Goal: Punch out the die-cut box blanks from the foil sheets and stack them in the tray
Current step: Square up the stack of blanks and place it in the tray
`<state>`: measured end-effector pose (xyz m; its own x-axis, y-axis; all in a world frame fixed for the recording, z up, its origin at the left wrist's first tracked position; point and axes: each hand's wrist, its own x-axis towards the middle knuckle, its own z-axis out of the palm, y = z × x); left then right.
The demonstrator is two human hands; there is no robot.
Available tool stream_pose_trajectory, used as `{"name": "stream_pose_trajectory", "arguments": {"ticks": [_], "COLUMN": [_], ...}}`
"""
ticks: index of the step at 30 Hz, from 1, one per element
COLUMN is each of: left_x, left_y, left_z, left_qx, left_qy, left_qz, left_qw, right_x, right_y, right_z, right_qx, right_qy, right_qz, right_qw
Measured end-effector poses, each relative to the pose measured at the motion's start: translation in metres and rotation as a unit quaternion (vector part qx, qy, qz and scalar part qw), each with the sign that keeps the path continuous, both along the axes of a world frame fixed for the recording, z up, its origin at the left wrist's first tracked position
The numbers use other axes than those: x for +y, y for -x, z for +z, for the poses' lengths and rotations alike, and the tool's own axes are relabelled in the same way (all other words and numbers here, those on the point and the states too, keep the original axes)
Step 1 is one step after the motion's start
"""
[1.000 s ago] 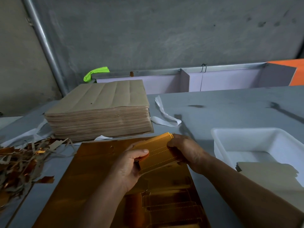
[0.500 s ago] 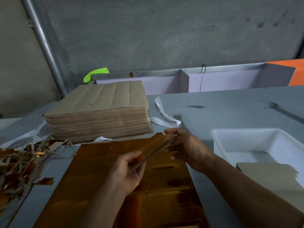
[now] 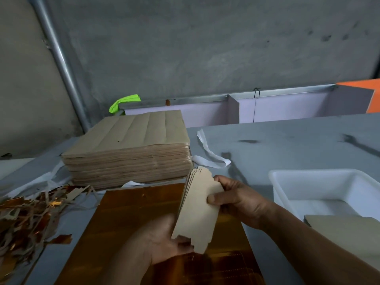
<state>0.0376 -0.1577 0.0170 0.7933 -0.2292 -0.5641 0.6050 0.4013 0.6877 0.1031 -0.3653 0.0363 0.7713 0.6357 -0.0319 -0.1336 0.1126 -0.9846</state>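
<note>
progress: mid-task, by my read. One bundle of blanks [image 3: 197, 210] is out of its sheet and in hand, not yet in the white tray [image 3: 287, 175].
done: a stack of blanks [image 3: 345, 229] already lies in the near right part of the tray, brown side up. The tray looks far from full.
left to do: the foil sheet [image 3: 133, 219] on the desk [image 3: 277, 145] shows die-cut outlines at its near end, so more blanks probably wait there. The thick pile of sheets [image 3: 131, 145] at far left looks unpunched, so most of the job is likely ahead.
waste: a scrap pile [image 3: 22, 219] of foil and brown trimmings sits at near left.
bundle place: in the air above the foil sheet, between both hands, left of the tray and apart from it.
bundle look: several thin blanks standing on edge and tilted, kraft-brown back toward the camera, notched tabs at both ends. The edges fan out at the far end and are not squared.
left hand [image 3: 162, 241] grip: grasping the near end of the bundle, fingers curled round its lower edge.
right hand [image 3: 236, 199] grip: grasping the far end, thumb on the brown face, fingers behind.
foil sheet look: glossy copper-gold, flat on the desk, under both hands.
next, a guess: square the edges, then carry the bundle right to the tray.
</note>
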Motion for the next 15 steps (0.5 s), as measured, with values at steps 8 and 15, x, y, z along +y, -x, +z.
{"name": "stream_pose_trajectory", "arguments": {"ticks": [8, 15], "left_x": [-0.008, -0.033], "left_y": [-0.006, -0.005], "left_z": [0.035, 0.025], "left_qx": [-0.247, -0.224], "left_qy": [-0.137, -0.266], "left_qz": [-0.011, 0.095], "left_qw": [0.959, 0.933], "right_x": [0.003, 0.004], "right_y": [0.002, 0.004], "right_z": [-0.001, 0.001], "right_qx": [-0.010, 0.000], "right_qy": [0.066, 0.071], "right_qz": [-0.021, -0.051], "right_qw": [0.998, 0.996]}}
